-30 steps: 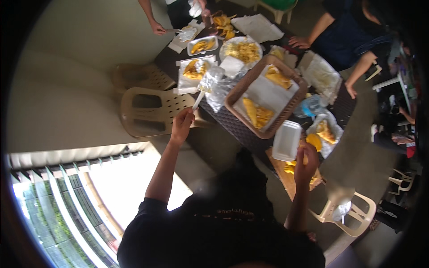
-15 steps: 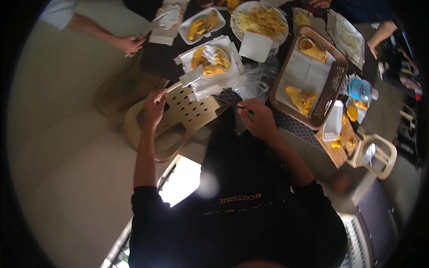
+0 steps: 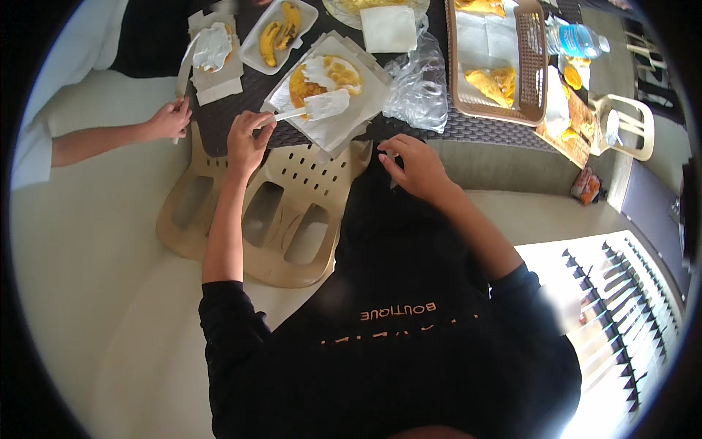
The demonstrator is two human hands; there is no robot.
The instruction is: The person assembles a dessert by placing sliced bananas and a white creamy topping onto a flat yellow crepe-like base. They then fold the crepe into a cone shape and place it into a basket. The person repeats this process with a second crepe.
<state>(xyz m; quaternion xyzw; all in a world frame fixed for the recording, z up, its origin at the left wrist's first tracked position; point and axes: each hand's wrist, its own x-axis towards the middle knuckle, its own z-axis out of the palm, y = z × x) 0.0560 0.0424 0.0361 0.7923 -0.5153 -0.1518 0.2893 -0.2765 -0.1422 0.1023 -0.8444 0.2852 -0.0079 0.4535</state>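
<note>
My left hand [image 3: 248,140] is closed round the handle of a white spatula [image 3: 327,106]. The spatula's blade is over the near edge of a round golden flatbread [image 3: 301,89] topped with white cream and yellow pieces. White paper sheets [image 3: 298,126] lie beneath the flatbread on the dark woven table [image 3: 479,132]. At the table's near edge, my right hand [image 3: 418,167] has its fingers curled with thumb and forefinger close together. A pale sliver shows by its fingertips, too small to name. A crumpled clear plastic bag [image 3: 417,88] lies just beyond this hand.
A brown basket [image 3: 457,95] holds folded flatbreads. A white foam tray [image 3: 252,47] carries bananas. Beige plastic chairs [image 3: 292,212] stand below the table edge. At left, another person's hand [image 3: 170,121] grips a long pale utensil. A water bottle [image 3: 578,42] lies far right.
The view has shifted, so the table sits higher in it. The spatula's blade has moved to the right over the flatbread's near edge. The other person's hand appears lower and nearer my left hand.
</note>
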